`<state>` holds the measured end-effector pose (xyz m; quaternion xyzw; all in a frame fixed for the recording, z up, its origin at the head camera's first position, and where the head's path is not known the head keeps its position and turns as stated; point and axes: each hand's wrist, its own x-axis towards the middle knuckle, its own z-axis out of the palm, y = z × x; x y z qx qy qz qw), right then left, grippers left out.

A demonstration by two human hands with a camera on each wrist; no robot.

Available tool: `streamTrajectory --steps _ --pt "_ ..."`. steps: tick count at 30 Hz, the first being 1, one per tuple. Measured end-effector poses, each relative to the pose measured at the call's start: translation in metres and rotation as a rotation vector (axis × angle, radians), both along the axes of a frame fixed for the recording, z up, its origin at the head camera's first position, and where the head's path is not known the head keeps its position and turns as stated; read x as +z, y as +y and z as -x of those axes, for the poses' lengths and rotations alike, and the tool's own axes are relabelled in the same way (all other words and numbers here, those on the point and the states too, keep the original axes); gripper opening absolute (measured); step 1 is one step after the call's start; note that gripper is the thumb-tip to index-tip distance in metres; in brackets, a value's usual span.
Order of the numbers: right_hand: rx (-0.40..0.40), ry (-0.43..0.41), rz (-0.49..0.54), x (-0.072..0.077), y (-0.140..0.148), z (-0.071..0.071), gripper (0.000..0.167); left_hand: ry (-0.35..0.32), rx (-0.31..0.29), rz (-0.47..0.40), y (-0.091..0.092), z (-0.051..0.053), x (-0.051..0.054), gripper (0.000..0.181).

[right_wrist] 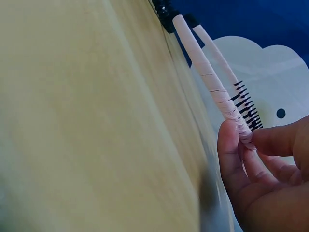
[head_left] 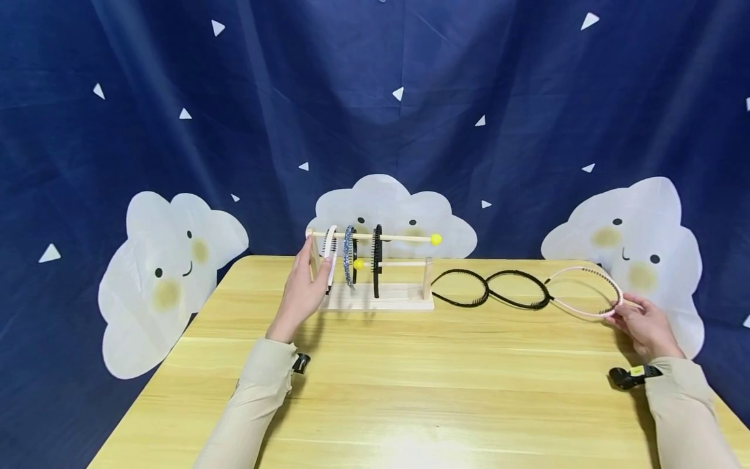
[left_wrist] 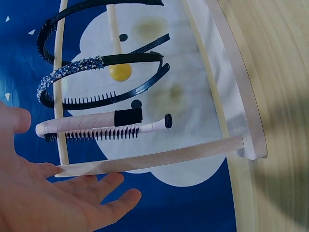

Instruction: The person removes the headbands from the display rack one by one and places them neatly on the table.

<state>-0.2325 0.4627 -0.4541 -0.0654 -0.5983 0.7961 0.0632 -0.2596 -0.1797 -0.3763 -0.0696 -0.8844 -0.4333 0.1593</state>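
Observation:
A wooden headband rack [head_left: 381, 301] stands at the table's far side, its rods ending in yellow balls. On the rack's upper rod hang a pale pink headband [left_wrist: 79, 124], a blue sparkly headband [left_wrist: 72, 69] and black headbands, including one black headband [head_left: 377, 260] near the middle. My left hand [head_left: 301, 286] rests its loosely extended fingers against the rack's left post [left_wrist: 154, 158], thumb apart from the pale pink headband. At the right, my right hand [head_left: 641, 322] pinches the curved end of another pale pink headband [right_wrist: 207, 72] between thumb and fingers, its black tips pointing left.
Two black headbands [head_left: 463, 305] [head_left: 518, 306] lie in a row on the wooden table [head_left: 445, 378], between the rack and the held headband. Behind the table hangs a dark blue curtain [head_left: 363, 85] with white clouds and triangles.

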Motion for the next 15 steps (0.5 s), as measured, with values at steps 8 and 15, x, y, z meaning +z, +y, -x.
streamTrajectory --steps 8,15 --pt "-0.019 -0.045 -0.057 0.0008 -0.0023 -0.0011 0.022 0.01 -0.004 0.001 0.0002 -0.0007 0.0016 0.072" --pt "-0.032 -0.081 -0.107 0.001 -0.0015 -0.0008 0.019 0.011 -0.007 0.003 0.0001 -0.0008 0.0011 0.071"
